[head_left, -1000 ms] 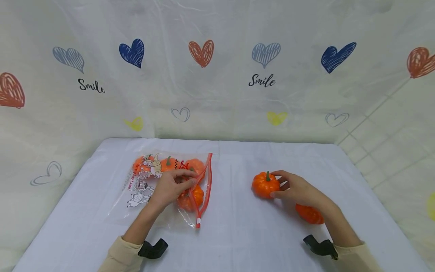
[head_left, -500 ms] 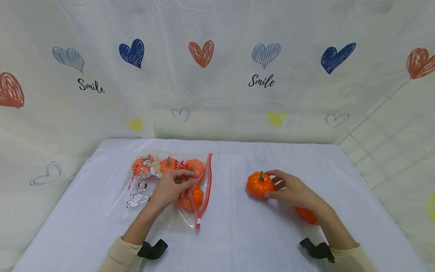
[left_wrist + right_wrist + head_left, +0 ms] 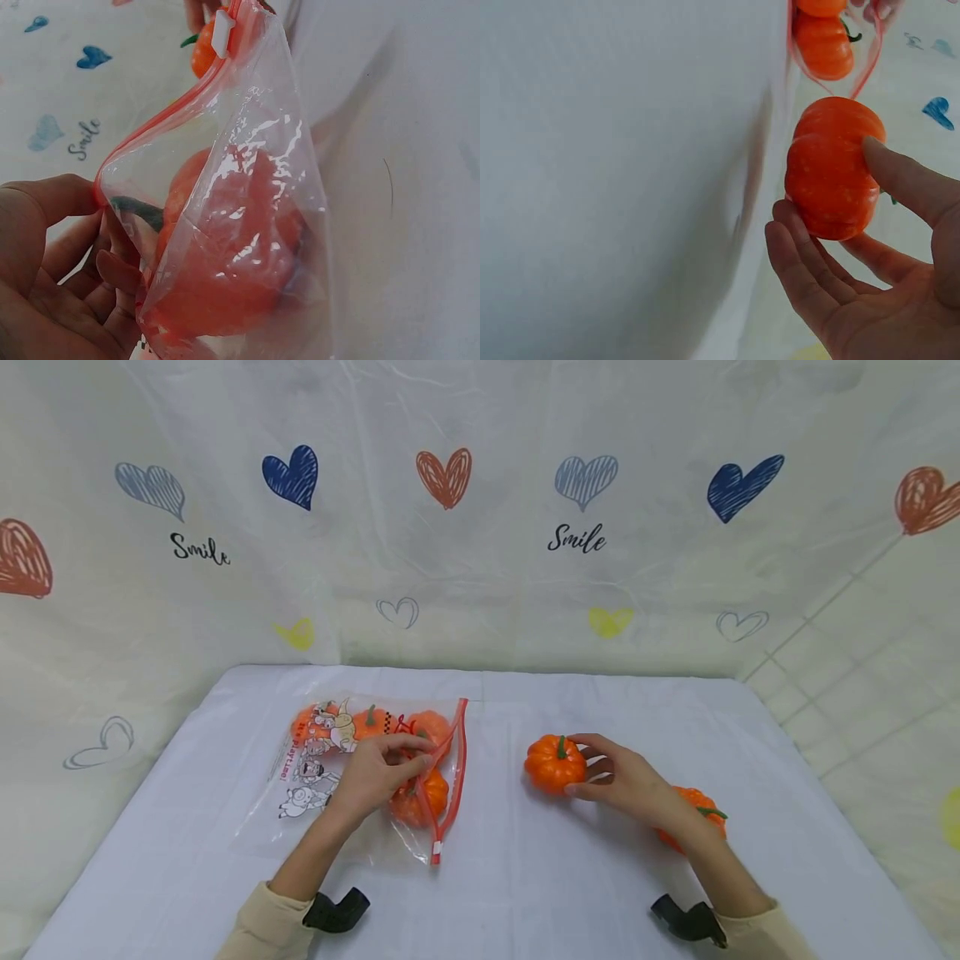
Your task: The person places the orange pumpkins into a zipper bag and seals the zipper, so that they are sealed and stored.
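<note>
My left hand (image 3: 384,770) pinches the red zip edge (image 3: 161,124) of a clear plastic bag (image 3: 258,814), lifting its mouth, which faces right. Several small orange pumpkins lie inside the bag, one pumpkin (image 3: 225,247) showing large through the plastic in the left wrist view. To the right of the bag, my right hand (image 3: 618,781) grips another orange pumpkin (image 3: 553,767) with a green stem, thumb on one side and fingers on the other. A further pumpkin (image 3: 697,810) rests on the table behind my right wrist, partly hidden by the forearm.
A white cloth covers the table (image 3: 495,893). Behind it hangs a pale curtain (image 3: 480,568) printed with hearts and the word Smile. A white slider (image 3: 222,34) sits on the bag's zip. Black mounts are strapped at both wrists.
My right hand has moved left with its pumpkin, toward the bag's mouth. The pumpkin behind my right forearm has come more into view. My left hand and the bag have stayed put.
</note>
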The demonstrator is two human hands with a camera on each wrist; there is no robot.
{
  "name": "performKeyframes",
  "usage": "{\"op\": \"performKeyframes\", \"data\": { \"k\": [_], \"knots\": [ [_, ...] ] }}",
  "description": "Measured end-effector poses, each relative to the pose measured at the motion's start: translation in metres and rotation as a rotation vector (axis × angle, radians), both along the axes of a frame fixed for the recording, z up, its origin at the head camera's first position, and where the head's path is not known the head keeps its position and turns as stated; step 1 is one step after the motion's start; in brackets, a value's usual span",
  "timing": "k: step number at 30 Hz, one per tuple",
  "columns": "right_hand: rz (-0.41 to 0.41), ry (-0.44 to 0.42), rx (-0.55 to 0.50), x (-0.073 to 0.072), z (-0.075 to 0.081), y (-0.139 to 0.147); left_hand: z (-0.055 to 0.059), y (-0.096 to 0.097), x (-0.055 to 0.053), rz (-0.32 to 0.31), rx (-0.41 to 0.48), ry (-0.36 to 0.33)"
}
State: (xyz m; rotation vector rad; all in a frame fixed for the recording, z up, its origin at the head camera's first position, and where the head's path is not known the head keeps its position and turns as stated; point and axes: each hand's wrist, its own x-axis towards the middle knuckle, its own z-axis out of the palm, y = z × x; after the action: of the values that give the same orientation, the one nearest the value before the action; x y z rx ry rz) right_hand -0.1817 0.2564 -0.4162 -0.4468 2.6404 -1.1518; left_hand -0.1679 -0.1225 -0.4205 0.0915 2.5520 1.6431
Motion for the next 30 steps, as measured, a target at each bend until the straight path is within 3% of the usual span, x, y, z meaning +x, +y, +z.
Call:
{"op": "performKeyframes", "data": {
  "k": [7,16,30],
  "knots": [
    [-0.021,-0.043,-0.017,0.005,-0.004,-0.014,-0.001,0.000,-0.001,0.001,0.013,0.016],
    [0.017,-0.016,-0.043,0.008,-0.009,-0.027,-0.002,-0.001,0.000,-0.004,0.031,0.034],
    [0.058,-0.070,-0.096,0.016,-0.009,-0.049,-0.001,-0.001,0.000,-0.008,0.034,0.043]
  ]
}}
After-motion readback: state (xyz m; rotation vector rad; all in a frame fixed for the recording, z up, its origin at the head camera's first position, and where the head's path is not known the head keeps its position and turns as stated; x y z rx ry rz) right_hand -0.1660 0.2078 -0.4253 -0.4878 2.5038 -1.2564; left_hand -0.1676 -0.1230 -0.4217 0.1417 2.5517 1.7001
